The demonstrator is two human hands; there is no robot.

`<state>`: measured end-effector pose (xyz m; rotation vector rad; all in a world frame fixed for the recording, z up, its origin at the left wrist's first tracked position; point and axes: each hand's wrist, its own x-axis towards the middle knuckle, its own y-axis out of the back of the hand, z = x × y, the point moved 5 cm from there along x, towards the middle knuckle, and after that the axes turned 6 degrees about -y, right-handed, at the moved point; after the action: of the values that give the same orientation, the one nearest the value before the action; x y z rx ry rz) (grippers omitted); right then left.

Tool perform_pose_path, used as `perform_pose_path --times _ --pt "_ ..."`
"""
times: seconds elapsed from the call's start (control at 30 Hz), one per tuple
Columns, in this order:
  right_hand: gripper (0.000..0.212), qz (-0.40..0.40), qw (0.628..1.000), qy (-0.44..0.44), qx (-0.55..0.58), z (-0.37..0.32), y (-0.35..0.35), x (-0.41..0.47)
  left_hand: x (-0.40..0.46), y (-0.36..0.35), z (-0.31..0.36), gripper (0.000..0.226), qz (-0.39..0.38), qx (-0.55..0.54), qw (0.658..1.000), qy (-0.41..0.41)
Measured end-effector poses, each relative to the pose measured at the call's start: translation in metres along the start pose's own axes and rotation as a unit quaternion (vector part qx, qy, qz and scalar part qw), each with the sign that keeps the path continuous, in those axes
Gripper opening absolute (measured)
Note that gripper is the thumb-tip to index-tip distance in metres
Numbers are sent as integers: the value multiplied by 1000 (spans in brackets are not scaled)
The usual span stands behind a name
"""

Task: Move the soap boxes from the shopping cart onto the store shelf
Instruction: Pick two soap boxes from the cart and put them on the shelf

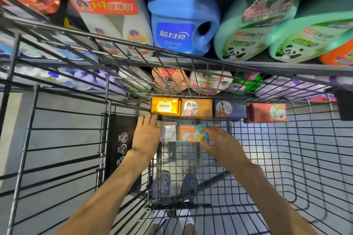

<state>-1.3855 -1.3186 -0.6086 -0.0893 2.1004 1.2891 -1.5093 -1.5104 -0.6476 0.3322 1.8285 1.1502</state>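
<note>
1. Looking down through the head camera, I see both bare arms reaching into a wire shopping cart, with the store shelf running across the far side.
2. Six soap boxes lie on the cart floor at its far end. A far row of four, left to right: a gold box, a tan box, a navy box and a red box.
3. Nearer sit a white box and, just right of it, an orange-and-teal box.
4. My left hand lies flat and relaxed, fingers straight, its fingertips near the gold box and its edge against the white box; it grips nothing.
5. My right hand is spread loosely, fingers touching the right end of the orange-and-teal box, thumb below it. Whether the pinch has closed, I cannot tell.
6. I judge the step in hand to be taking hold of the two near boxes. To do it well, I would set thumb and fingers on opposite long edges and lift straight up, clear of the far row.
7. Detergent jugs, including a blue one and green ones, crowd the upper shelf, so I would find a gap before setting boxes down.
</note>
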Motion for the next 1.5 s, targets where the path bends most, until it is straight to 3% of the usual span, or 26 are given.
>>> perform_pose_path --times 0.27,0.47,0.67,0.8,1.0,1.23,1.4,1.5 --pt "66 1 999 -33 0 -7 -9 22 -1 9 -5 67 36 -71 997 -20" --pt "66 -36 999 -37 10 -10 -18 35 -1 10 -9 72 16 -126 991 -48" --pt "64 -50 997 -50 41 -5 -24 44 -1 10 -22 65 -7 -267 964 -7" --pt "69 -57 996 -51 36 -7 -26 48 -6 12 -21 61 8 -299 954 13" --pt "56 -63 996 -34 46 -3 -26 44 -15 8 -24 49 29 -346 937 47" --pt "59 -44 998 -22 43 8 12 16 -32 30 -17 53 34 -391 917 69" --pt "42 -16 994 -33 106 16 67 -20 -52 75 -15 42 66 -400 914 25" --pt "47 4 991 -30 133 21 104 -52 -65 117 -17 38 75 -415 907 -5"
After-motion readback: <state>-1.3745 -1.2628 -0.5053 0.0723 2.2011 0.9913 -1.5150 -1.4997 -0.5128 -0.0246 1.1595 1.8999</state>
